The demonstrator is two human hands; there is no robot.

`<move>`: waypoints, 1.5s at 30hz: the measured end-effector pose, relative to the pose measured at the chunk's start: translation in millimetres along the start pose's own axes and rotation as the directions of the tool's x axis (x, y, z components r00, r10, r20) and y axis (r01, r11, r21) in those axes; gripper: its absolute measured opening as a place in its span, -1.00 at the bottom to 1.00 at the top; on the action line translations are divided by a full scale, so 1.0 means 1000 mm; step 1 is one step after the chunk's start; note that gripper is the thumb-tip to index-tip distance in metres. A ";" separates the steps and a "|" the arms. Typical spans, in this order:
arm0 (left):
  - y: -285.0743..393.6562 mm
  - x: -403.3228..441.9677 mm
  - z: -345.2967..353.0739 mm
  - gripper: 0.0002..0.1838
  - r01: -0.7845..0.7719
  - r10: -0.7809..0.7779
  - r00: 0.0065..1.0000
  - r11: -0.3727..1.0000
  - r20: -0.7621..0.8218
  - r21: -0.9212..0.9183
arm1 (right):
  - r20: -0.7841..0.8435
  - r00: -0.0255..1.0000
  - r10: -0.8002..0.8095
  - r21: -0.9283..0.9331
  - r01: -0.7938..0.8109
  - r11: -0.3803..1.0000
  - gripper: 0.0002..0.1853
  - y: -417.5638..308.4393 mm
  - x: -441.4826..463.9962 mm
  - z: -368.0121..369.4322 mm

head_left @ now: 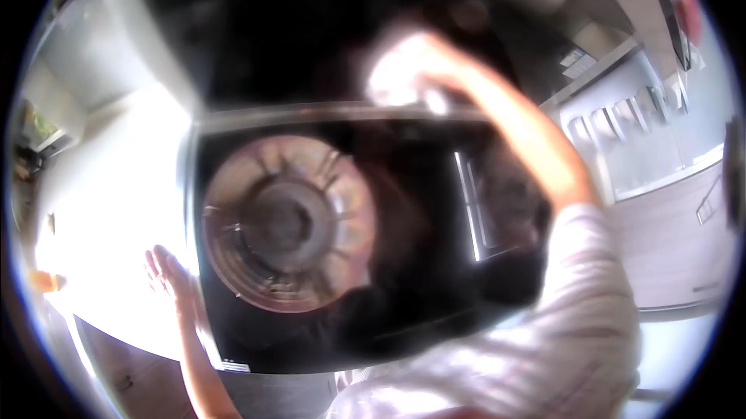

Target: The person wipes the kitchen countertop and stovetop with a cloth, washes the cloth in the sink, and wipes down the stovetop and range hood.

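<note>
My left hand (169, 275) rests on the bright white countertop (116, 201), fingers stretched out and nothing in them, just left of a black glossy surface (420, 287). Across that surface, my right hand (408, 69) reaches to the back, by a rail-like edge (326, 113). Glare and blur turn the right hand into a white patch. Its fingers do not show, and I cannot make out whether it holds a cloth or anything else. On the left of the black surface is a large round burner-like fixture (291, 221) with a dark centre and spokes.
Light lines (470, 205), possibly reflections, mark the right of the black surface. A dark panel (295, 30) rises behind. Pale cabinets (676, 240) stand at the right. An orange object (47, 281) is at the countertop's far left.
</note>
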State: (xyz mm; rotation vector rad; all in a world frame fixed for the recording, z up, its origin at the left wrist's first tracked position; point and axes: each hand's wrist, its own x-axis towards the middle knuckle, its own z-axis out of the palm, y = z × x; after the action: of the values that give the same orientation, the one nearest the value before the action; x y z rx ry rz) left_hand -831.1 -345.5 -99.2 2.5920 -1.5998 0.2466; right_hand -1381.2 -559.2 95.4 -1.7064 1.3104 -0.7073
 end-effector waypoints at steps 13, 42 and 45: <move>0.005 -0.003 -0.017 -0.54 -0.083 0.078 0.992 0.996 -0.103 -0.037 | -0.220 0.889 -0.401 0.386 0.457 0.801 -0.73 -0.127 0.139 0.192; -0.016 -0.002 0.020 -0.57 -0.304 0.349 0.909 0.929 -0.227 0.210 | -0.750 0.659 -0.057 -0.641 -0.703 0.308 -0.70 0.084 -0.088 -0.373; -0.017 0.005 0.019 -0.56 -0.304 0.363 0.904 0.917 -0.224 0.259 | -0.613 0.685 0.395 -0.379 -0.693 0.613 -0.73 0.107 -0.080 -0.404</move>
State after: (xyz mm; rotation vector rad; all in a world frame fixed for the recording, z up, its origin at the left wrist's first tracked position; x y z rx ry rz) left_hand -811.8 -345.4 -117.2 2.2716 -1.9982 0.8059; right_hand -1790.6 -606.5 200.4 -1.4240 2.5065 -0.3375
